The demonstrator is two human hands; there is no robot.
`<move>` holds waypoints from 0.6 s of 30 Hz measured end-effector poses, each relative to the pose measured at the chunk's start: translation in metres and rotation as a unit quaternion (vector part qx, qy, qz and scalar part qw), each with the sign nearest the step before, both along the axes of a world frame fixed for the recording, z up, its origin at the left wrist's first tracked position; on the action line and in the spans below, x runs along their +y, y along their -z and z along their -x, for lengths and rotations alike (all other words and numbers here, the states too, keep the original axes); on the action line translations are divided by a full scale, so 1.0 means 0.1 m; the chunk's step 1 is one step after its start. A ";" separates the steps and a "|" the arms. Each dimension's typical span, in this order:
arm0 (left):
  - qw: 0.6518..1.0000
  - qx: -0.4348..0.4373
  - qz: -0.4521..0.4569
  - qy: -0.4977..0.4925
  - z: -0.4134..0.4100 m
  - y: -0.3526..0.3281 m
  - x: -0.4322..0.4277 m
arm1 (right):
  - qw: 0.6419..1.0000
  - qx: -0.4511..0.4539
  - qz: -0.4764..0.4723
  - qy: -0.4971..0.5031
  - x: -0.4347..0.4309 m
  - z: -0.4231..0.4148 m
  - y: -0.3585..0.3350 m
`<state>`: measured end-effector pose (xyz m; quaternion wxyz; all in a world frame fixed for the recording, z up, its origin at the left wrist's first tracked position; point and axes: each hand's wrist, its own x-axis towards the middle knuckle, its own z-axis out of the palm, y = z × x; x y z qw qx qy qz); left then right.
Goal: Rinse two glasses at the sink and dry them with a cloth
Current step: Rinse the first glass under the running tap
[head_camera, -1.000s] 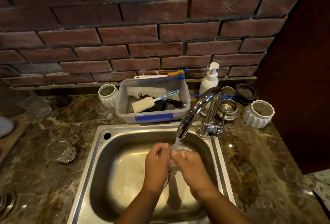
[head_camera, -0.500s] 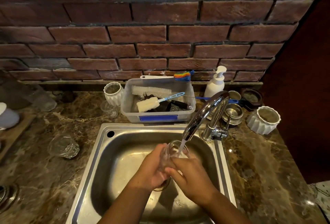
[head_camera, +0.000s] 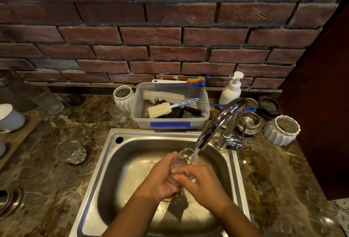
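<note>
Over the steel sink (head_camera: 105, 161), the left grip (head_camera: 160, 178) and right grip (head_camera: 204, 184) both curl around one clear glass (head_camera: 182, 161), its mouth angled up to the tap (head_camera: 221, 121), where running water meets its rim. A second glass (head_camera: 70, 151) sits on the counter (head_camera: 47, 189) left of the sink. Behind the sink, a grey tub (head_camera: 162, 119) holds a bristle brush (head_camera: 162, 96), a sponge wand (head_camera: 159, 110) and a steel scourer (head_camera: 190, 115).

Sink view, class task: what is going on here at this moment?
A person holds a glass with the left hand and right hand over the sink, under the tap. Water runs into the glass. A second glass stands untouched on the counter, left of the sink.
</note>
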<state>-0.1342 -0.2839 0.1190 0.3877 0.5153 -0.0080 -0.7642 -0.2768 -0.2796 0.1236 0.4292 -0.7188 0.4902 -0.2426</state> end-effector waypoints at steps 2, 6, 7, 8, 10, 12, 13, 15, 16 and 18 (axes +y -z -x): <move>0.998 -0.046 0.008 -0.036 0.08 0.00 0.00 | 0.999 -0.034 -0.019 -0.004 -0.03 0.03 -0.04; 0.870 -0.415 0.264 -0.036 0.25 0.01 0.05 | 0.926 -0.252 -0.203 0.195 0.03 -0.17 -0.19; 0.802 -0.497 0.330 0.000 0.22 0.03 0.08 | 0.871 -0.315 -0.293 0.237 0.04 -0.19 -0.21; 0.750 -0.545 0.373 0.035 0.18 0.05 0.09 | 0.825 -0.356 -0.350 0.263 0.04 -0.19 -0.21; 0.730 -0.548 0.402 0.068 0.14 0.09 0.10 | 0.826 -0.355 -0.346 0.269 0.03 -0.17 -0.24; 0.823 -0.449 0.345 0.047 0.16 0.05 0.10 | 0.891 -0.280 -0.250 0.256 0.03 -0.20 -0.23; 0.889 -0.363 0.280 0.020 0.18 0.01 0.09 | 0.929 -0.219 -0.184 0.235 0.04 -0.21 -0.23; 0.982 -0.150 0.118 -0.016 0.16 -0.05 0.09 | 0.985 -0.079 -0.047 0.144 0.05 -0.18 -0.17; 0.997 -0.052 0.051 -0.028 0.12 -0.07 0.09 | 0.995 -0.005 0.022 0.094 0.06 -0.15 -0.13; 0.998 0.050 -0.012 -0.044 0.06 -0.10 0.08 | 0.990 0.084 0.108 0.035 0.06 -0.10 -0.08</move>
